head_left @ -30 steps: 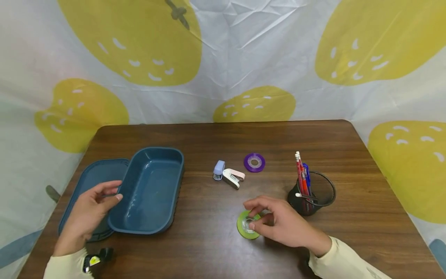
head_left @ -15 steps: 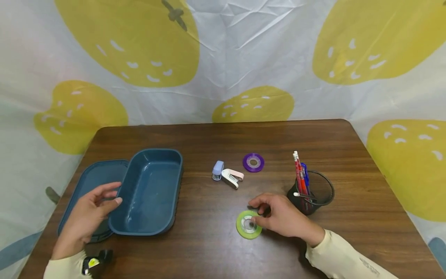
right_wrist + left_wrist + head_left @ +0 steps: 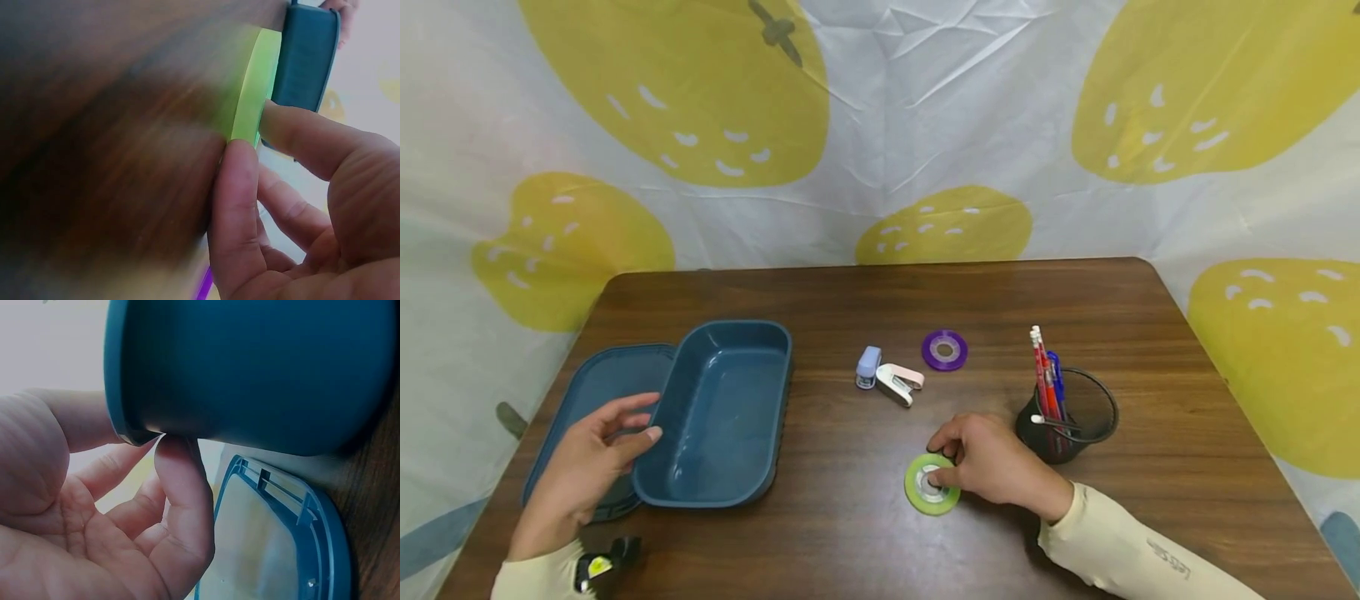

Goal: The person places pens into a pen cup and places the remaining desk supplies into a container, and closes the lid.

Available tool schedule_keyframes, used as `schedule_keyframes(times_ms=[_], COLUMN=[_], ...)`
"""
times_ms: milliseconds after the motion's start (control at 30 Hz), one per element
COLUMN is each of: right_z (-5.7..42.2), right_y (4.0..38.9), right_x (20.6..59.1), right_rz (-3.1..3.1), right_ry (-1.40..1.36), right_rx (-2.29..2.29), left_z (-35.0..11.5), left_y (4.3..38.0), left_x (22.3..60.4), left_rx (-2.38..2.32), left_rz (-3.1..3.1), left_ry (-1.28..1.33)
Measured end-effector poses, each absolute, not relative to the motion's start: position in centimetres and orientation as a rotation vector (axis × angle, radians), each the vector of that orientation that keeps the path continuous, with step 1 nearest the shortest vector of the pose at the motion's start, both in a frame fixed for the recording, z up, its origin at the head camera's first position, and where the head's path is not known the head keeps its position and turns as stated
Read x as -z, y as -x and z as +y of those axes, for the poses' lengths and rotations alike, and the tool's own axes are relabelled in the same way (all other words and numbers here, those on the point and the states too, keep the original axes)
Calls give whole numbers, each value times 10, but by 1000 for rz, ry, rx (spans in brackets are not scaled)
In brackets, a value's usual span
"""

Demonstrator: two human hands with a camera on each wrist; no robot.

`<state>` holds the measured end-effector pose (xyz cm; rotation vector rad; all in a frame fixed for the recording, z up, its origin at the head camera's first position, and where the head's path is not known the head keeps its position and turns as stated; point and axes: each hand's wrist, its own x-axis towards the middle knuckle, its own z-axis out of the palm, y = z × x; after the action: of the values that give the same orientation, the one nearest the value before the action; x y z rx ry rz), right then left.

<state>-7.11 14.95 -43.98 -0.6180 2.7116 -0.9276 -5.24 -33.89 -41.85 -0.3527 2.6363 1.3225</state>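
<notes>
My left hand [image 3: 587,467] pinches the left rim of an open blue plastic box [image 3: 722,417], thumb at the lip and a bent finger against the outer wall below it in the left wrist view. A matching blue lid [image 3: 613,375] lies partly beneath the box. Over on the right, my right hand [image 3: 992,458] pinches a flat roll of green tape [image 3: 916,500] lying on the table. Its thumb [image 3: 294,125] presses the roll's upper face and the index finger [image 3: 237,181] meets the edge. The other fingers curl loosely behind.
Beyond the green roll lie a small blue stapler [image 3: 868,367], a white and pink stapler [image 3: 895,383] and a roll of purple tape [image 3: 944,367]. A black mesh pen cup [image 3: 1045,442] with pencils and pens [image 3: 1047,375] tilts close beside my right hand.
My right hand has shifted slightly left, its thumb farther over the green tape roll, which has slid a little left. The left hand and box stay where they were.
</notes>
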Motion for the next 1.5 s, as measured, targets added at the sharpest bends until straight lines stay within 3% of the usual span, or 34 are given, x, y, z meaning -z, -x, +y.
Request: schedule_keyframes(times_ms=[1067,1500], right_z=[151,148], right_y=[74,87], right_x=[436,434], right_rz=[2734,2476], right_ry=[656,591], right_rx=[973,1247], left_z=[-339,-340], left_y=[46,44], left_x=[420,419], left_rx=[-1312,-1324], left_rz=[2580,2603], left_ry=[365,365])
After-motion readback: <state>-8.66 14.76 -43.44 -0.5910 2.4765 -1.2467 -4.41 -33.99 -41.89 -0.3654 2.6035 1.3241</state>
